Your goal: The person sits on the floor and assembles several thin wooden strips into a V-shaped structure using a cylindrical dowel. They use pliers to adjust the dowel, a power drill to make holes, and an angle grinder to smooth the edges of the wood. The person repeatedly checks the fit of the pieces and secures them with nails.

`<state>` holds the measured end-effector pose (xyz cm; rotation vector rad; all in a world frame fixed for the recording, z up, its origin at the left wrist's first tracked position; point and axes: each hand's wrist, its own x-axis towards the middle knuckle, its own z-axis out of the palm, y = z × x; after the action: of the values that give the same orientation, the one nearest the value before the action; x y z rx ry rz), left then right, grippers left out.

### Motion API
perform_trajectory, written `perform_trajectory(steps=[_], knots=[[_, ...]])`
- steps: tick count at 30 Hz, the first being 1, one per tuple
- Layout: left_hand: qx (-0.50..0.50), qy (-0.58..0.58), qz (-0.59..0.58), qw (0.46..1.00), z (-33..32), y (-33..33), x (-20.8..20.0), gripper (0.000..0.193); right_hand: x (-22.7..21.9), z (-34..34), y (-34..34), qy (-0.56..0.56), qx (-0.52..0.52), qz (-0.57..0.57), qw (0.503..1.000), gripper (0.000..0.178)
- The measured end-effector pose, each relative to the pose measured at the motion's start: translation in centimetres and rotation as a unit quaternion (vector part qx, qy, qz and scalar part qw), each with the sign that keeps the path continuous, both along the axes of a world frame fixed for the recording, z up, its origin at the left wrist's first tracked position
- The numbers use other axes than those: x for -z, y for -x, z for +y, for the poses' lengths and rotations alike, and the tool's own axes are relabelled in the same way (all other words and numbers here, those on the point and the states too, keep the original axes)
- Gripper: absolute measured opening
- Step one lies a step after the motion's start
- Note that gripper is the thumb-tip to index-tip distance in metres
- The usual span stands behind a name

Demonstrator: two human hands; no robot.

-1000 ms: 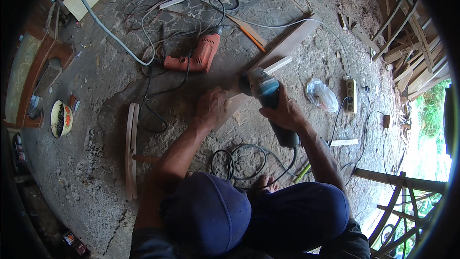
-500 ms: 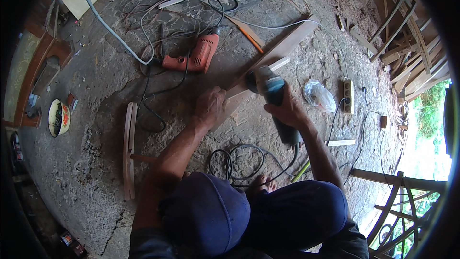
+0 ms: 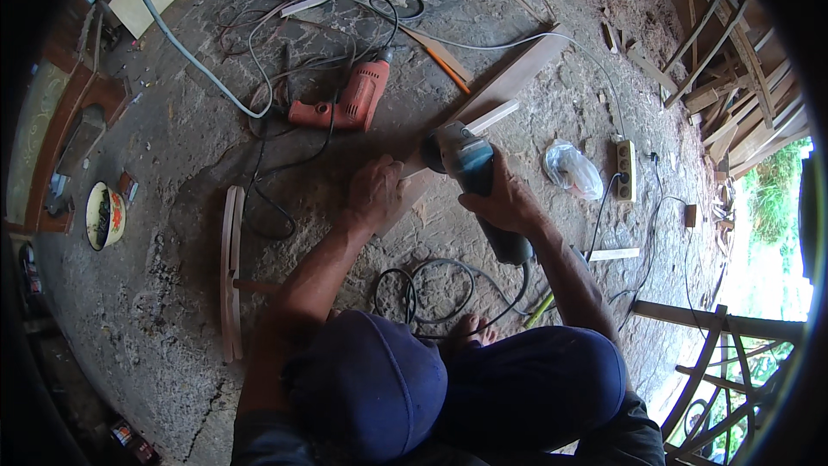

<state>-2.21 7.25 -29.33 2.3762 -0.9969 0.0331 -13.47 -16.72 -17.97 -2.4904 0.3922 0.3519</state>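
My right hand (image 3: 507, 200) is wrapped around the body of a teal and black angle grinder (image 3: 473, 164). The grinder's round disc end lies against or just over a narrow pale wood strip (image 3: 496, 116); exact contact is hard to see. Closed on the near end of that strip, my left hand (image 3: 374, 193) sits just left of the disc. Beneath runs a wider wooden plank (image 3: 522, 67), slanting from lower left to upper right on the floor. A black cord trails from the grinder's rear toward loops near my foot.
A red drill (image 3: 352, 102) lies among tangled cables beyond my left hand. An orange pencil-like stick (image 3: 448, 71) is beside the plank. Right of the grinder are a clear plastic bag (image 3: 573, 170) and a power strip (image 3: 625, 171). Curved wood pieces (image 3: 231, 272) and an enamel bowl (image 3: 117, 217) are left.
The grinder in my right hand has shifted a little left along the strip, closer to my left hand. My left hand stays nearly in place on the wood.
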Motion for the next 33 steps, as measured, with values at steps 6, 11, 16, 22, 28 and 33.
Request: perform_trajectory(steps=[6, 11, 16, 22, 28, 33], knots=[[0.01, -0.012, 0.02, 1.0, -0.1, -0.1, -0.3, 0.019, -0.2, -3.1, -1.7, 0.029, 0.043, -0.049, 0.997, 0.114], [0.003, -0.025, 0.027, 0.999, -0.1, 0.1, -0.5, 0.02, 0.1, -3.0, -0.4, -0.009, 0.052, -0.048, 0.997, 0.114], [0.005, -0.027, 0.015, 1.0, -0.1, 0.1, -0.9, 0.021, 0.0, -0.4, 1.0, 0.02, 0.015, 0.0, 1.0, 0.116], [0.014, -0.022, 0.025, 0.999, -0.1, -0.1, -1.3, 0.021, 0.4, -2.2, 0.2, 0.006, 0.038, -0.015, 0.999, 0.116], [0.01, -0.037, 0.051, 0.998, -0.2, 0.0, -1.2, 0.023, 1.2, -8.5, -2.8, 0.032, 0.1, -0.061, 0.993, 0.109], [0.008, -0.055, 0.051, 0.997, -0.2, -0.1, -1.2, 0.024, 0.6, -9.0, -3.5, -0.004, 0.148, -0.051, 0.988, 0.103]])
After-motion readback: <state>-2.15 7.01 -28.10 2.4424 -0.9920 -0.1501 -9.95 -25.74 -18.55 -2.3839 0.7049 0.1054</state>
